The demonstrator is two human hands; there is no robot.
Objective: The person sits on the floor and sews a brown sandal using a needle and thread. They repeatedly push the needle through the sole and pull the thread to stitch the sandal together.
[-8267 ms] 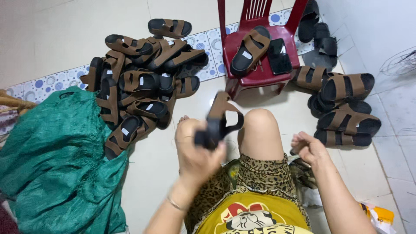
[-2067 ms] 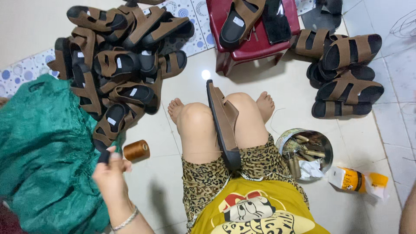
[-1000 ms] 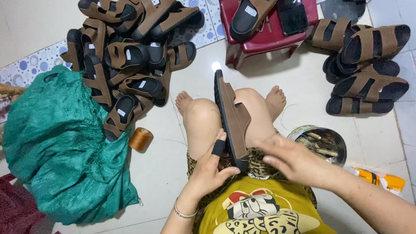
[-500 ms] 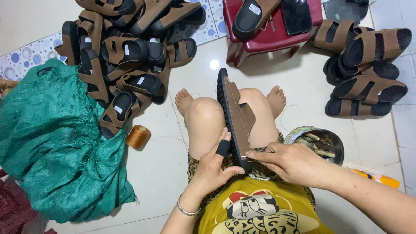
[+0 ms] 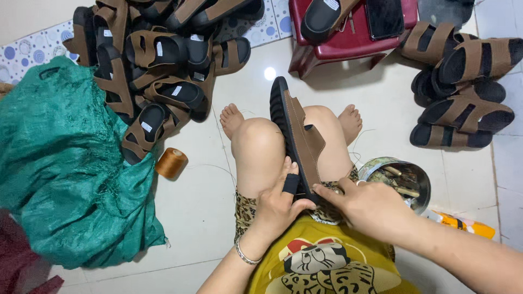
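Green woven sack [image 5: 65, 169] lies at left on the pale tiled floor [image 5: 201, 207]; a heap of brown sandals [image 5: 158, 71] behind it, a neater stack [image 5: 463, 87] at right, apparently finished; red stool [image 5: 343, 43] beyond; sandal in hand [image 5: 297, 136] stands on edge between the knees; left hand [image 5: 278, 207] grips its heel, right hand [image 5: 370, 204] pinches beside it; thread spool [image 5: 171, 162] near; stitching judged under way.
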